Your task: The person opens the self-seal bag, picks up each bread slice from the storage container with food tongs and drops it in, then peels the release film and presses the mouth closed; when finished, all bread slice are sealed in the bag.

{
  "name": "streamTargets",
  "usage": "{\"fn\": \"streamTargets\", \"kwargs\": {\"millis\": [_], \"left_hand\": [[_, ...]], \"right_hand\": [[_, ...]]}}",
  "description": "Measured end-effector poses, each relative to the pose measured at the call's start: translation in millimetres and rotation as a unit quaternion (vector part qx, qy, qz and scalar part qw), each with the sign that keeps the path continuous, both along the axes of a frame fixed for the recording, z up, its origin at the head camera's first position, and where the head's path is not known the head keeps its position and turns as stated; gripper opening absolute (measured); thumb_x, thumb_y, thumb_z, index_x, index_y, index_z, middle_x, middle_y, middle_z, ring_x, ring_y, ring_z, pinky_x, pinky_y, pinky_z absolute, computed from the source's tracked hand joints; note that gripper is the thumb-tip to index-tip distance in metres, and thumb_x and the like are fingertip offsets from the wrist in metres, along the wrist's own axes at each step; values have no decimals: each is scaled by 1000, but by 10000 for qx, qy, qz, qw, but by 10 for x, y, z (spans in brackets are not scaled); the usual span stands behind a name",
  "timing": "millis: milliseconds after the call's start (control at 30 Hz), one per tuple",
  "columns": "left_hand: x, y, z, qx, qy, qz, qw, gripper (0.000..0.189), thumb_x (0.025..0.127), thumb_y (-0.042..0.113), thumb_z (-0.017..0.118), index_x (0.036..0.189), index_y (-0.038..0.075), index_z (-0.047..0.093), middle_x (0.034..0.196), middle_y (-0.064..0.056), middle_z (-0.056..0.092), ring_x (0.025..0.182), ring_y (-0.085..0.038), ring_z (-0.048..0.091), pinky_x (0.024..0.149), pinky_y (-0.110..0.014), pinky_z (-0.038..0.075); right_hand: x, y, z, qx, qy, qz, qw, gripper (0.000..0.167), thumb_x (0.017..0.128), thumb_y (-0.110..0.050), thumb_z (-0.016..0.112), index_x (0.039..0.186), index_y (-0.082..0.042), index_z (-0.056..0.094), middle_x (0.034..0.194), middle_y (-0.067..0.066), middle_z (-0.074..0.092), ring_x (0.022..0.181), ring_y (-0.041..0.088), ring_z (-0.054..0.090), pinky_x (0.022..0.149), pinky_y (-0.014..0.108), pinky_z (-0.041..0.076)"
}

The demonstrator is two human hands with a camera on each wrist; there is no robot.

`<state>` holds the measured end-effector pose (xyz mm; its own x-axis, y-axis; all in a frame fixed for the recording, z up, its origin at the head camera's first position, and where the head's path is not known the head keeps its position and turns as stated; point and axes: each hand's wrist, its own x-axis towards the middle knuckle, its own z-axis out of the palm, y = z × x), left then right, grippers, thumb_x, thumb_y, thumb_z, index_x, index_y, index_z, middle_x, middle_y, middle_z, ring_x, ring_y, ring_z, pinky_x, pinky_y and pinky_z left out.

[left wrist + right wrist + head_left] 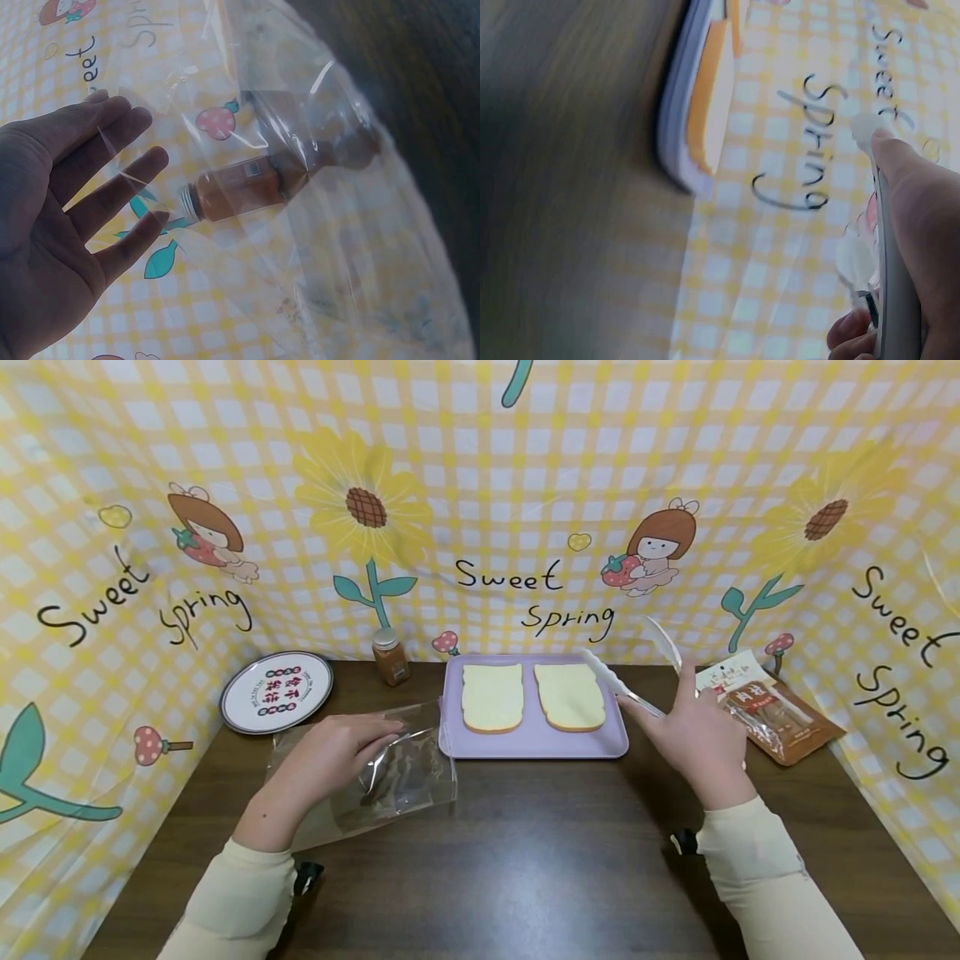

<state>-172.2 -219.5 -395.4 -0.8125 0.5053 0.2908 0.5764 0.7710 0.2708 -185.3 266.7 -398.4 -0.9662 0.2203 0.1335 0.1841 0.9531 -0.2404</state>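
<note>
My left hand is at a clear plastic bag at the left of the table. In the left wrist view, its fingers are spread and fairly straight beside the bag's film; whether they touch it is hard to tell. My right hand grips a pair of tongs, whose two pale ends stand apart near the right side of a lilac tray. Two slices of bread lie side by side on that tray. Nothing is between the tong ends.
A round white plate with printed characters is at the back left. Beside it stands a small jar with orange-brown contents. A brown food packet lies at the right. Yellow checked cloth rises behind and along both sides of the dark table.
</note>
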Motion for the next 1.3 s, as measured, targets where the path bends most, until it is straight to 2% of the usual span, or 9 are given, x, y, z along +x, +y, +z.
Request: {"fn": "streamTargets", "kwargs": {"millis": [167,433,567,700,900,1067,1167,1300], "left_hand": [[1,1,3,-8,-23,16,10000,25,104,18,72,126,12,80,129,-6,80,122,-30,77,104,-53,62],[19,-3,15,29,10,18,10000,25,104,16,71,127,12,80,129,-6,80,120,-31,77,103,-54,62],[25,1,17,-2,22,22,10000,25,104,17,72,126,13,80,129,-7,80,120,-30,77,103,-53,62],[22,4,11,-33,50,19,10000,24,103,18,72,125,13,81,128,-8,80,120,-30,77,103,-53,62],[6,-12,-6,-72,39,21,10000,25,104,17,71,126,12,80,129,-8,80,120,-30,77,103,-53,62],[5,-21,-9,-83,-17,48,10000,26,104,18,72,127,13,80,130,-8,79,122,-30,76,103,-53,62],[10,-21,-9,-62,26,36,10000,25,103,18,72,126,12,80,129,-8,80,121,-31,77,102,-54,62],[14,-21,-9,-42,107,13,9999,25,102,17,73,125,12,81,127,-8,80,119,-31,77,101,-53,63]], "right_hand": [[33,-144,70,31,298,227,9993,133,79,-102,46,172,-12,11,112,39,63,71,51,66,45,51,42],[58,-340,153,73,522,572,9970,127,80,-101,47,169,-16,20,95,30,62,57,39,60,40,44,39],[42,-423,154,187,705,713,9948,124,80,-101,48,168,-16,23,87,27,60,55,38,59,40,45,39],[23,-523,131,305,754,811,9934,124,81,-99,48,166,-12,28,88,28,63,63,42,63,41,48,42],[20,-790,50,387,676,911,9928,122,81,-97,53,166,-12,30,91,28,65,74,47,68,45,49,45],[47,-1109,-38,786,621,948,9904,125,81,-96,56,165,-7,33,97,31,69,76,47,70,48,51,53],[41,-1276,-84,944,314,1020,9898,126,82,-97,52,165,-4,33,105,33,71,76,44,71,51,50,56],[7,-1456,-171,993,-121,1164,9881,126,85,-97,46,166,-2,31,108,30,70,73,40,69,56,46,57]]}}
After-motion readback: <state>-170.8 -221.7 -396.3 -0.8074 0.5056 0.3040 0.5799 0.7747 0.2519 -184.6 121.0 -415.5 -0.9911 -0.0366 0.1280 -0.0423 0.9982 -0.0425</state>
